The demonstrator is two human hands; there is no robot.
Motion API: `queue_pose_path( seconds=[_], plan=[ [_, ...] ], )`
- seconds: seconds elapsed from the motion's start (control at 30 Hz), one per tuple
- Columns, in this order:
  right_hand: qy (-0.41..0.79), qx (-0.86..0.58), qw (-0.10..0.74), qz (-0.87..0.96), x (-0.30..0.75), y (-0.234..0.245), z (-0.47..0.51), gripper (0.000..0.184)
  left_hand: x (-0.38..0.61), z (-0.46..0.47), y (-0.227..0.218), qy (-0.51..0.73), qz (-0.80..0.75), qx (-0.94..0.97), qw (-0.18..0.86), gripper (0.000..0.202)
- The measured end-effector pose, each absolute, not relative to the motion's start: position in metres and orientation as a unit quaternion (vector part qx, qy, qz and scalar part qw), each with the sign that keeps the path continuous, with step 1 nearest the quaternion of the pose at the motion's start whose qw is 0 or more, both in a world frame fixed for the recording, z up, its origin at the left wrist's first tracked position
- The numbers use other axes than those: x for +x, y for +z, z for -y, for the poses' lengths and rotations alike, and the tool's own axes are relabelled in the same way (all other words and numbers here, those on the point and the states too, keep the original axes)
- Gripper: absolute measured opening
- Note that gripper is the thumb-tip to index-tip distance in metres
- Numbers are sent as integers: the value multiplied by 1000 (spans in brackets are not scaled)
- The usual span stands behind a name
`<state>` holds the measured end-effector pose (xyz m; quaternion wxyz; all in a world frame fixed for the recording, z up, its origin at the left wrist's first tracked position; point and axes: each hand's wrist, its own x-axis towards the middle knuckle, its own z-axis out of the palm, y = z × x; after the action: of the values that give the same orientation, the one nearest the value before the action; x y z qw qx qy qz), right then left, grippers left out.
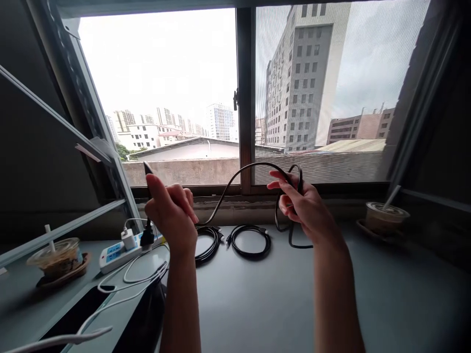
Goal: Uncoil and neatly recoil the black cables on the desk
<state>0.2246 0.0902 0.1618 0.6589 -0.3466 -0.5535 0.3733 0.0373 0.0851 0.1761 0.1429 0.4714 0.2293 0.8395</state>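
Observation:
A black cable (235, 177) arches through the air between my two hands. My left hand (171, 213) is closed around one stretch of it, and a dark tip, which looks like the cable's end, sticks up above the thumb. Over on the right, my right hand (303, 208) has a loop of the same cable across it, gripped near the thumb while some fingers stretch out. More of that cable hangs below the right hand down to the desk. Two coiled black cables, one (251, 241) between my arms and another (208, 245) beside my left wrist, lie on the desk (253, 304).
At the left stands a power strip (119, 252) with a white charger (128, 239) and a black plug (147, 238). White cords (128, 279) trail nearby. Drink cups stand at the left (59, 257) and right (386, 218). A metal frame (99, 122) rises before the window.

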Motion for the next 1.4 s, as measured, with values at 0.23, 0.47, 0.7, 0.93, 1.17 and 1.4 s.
queue_pose_path(
  seconds=[0.23, 0.47, 0.7, 0.93, 1.17, 1.4],
  plan=[
    [445, -320, 552, 628, 203, 166, -74, 52, 74, -79, 162, 492, -309, 768, 270, 63],
    [374, -360, 569, 638, 211, 164, -77, 37, 75, -70, 163, 467, -313, 812, 156, 45],
    [178, -451, 546, 683, 234, 158, -88, 21, 41, -69, 173, 545, -348, 762, 41, 46],
    [73, -394, 565, 721, 230, 161, -78, 28, 44, -121, 153, 508, -351, 786, 43, 58],
    [83, -314, 673, 664, 213, 162, -87, 24, 70, -138, 146, 698, -317, 608, 209, 51],
    [217, -359, 726, 544, 204, 156, -109, 31, 71, -118, 156, 754, -253, 442, 414, 57]
  ],
)
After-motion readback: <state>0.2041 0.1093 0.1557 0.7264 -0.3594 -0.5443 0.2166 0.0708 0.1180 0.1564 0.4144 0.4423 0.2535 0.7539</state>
